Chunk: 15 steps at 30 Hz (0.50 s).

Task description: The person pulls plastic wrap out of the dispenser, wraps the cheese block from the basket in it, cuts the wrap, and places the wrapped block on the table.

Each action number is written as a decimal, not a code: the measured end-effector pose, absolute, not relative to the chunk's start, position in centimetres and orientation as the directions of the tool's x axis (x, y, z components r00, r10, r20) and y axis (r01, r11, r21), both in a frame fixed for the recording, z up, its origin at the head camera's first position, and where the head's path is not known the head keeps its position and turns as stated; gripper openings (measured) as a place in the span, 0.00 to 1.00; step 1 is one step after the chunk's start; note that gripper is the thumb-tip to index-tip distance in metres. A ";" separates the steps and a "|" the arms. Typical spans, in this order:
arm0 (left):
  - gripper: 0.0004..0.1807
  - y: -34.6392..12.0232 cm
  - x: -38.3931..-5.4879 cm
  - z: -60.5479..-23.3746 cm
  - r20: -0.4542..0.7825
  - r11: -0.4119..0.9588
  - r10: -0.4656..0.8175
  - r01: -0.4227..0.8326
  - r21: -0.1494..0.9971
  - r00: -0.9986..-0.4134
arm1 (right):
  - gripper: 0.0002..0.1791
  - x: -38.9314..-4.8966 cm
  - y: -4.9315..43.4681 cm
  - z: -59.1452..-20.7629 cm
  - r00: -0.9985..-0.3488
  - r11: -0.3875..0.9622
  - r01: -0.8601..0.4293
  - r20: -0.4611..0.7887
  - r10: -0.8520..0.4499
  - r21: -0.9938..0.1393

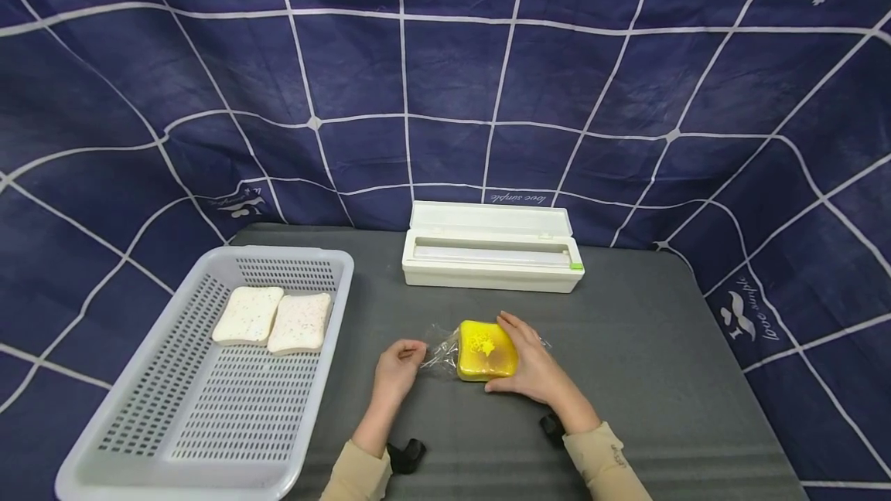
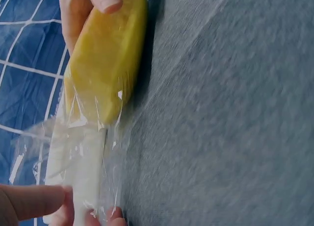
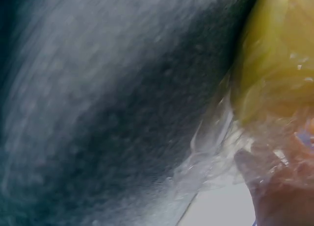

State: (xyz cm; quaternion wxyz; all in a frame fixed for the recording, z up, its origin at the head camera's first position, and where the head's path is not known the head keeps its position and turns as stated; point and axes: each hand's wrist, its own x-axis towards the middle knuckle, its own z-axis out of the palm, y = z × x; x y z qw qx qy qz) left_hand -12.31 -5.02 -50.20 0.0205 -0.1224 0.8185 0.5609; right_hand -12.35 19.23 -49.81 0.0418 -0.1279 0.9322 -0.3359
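Observation:
A yellow, bread-slice-shaped piece [image 1: 480, 366] with a star-like mark on top lies on the grey table, wrapped in clear cling film [image 1: 444, 352]. My right hand [image 1: 534, 366] grips its right side, thumb at the near edge and fingers at the far edge. To the left of the slice, my left hand [image 1: 398, 369] pinches the gathered loose end of the film. The left wrist view shows that film [image 2: 81, 147] stretching between the yellow slice [image 2: 105, 64] and the left fingers. In the right wrist view, crumpled film [image 3: 211, 160] sticks out beside the slice [image 3: 274, 54].
A white cling film dispenser [image 1: 490, 277] stands behind the hands, its lid raised and a roll inside. On the left, a grey perforated basket [image 1: 323, 377] holds two pale bread slices [image 1: 248, 315]. A blue checked cloth [image 1: 459, 76] hangs around the table [image 1: 661, 377].

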 end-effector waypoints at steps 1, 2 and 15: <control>0.09 -4.9 -12.3 -50.2 -0.170 0.330 -0.187 -0.225 0.917 -0.968 | 0.61 -12.4 19.3 -49.9 -0.965 0.740 -0.207 0.009 -0.261 -0.640; 0.09 -4.9 -12.2 -50.2 -0.165 0.313 -0.185 -0.217 0.924 -0.969 | 0.61 -12.4 19.4 -50.0 -0.967 0.739 -0.202 0.009 -0.256 -0.642; 0.10 -2.1 -12.2 -49.0 -0.241 0.001 -0.221 -0.248 0.969 -0.945 | 0.51 -12.3 19.0 -49.5 -0.972 0.770 -0.204 0.030 -0.234 -0.605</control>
